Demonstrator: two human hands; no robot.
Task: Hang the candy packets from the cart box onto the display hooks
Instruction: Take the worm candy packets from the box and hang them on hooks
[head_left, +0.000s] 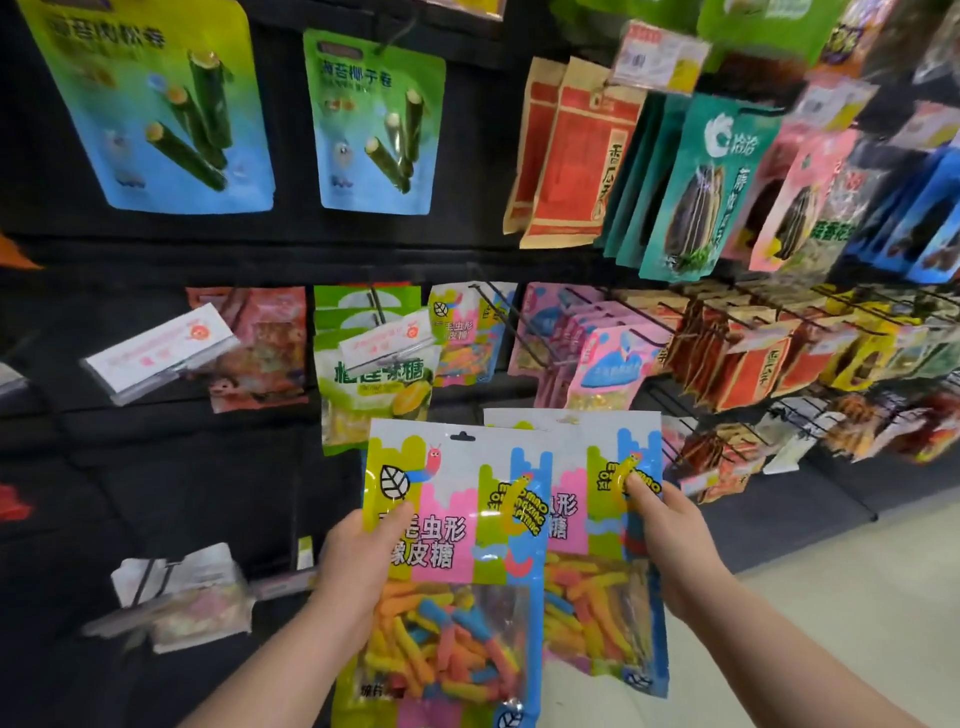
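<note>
My left hand (358, 561) grips a worm-candy packet (457, 551) by its left edge, thumb on the front. My right hand (670, 540) holds a second, matching packet (602, 571) by its right edge, tucked partly behind the first. Both packets are upright in front of the dark display wall. Above them a packet of the same kind (462, 332) hangs on the wall, with a long bare black hook (501, 317) jutting out beside it. The cart box is out of view.
Green durian candy packets (371, 374) hang left of the worm candy, pink packets (597, 353) to the right. Seaweed-roll bags (374, 124) and sunflower-seed bags (701, 187) fill the upper row. Price tags (161, 351) stick out on hook ends. Pale floor (831, 597) lies at the lower right.
</note>
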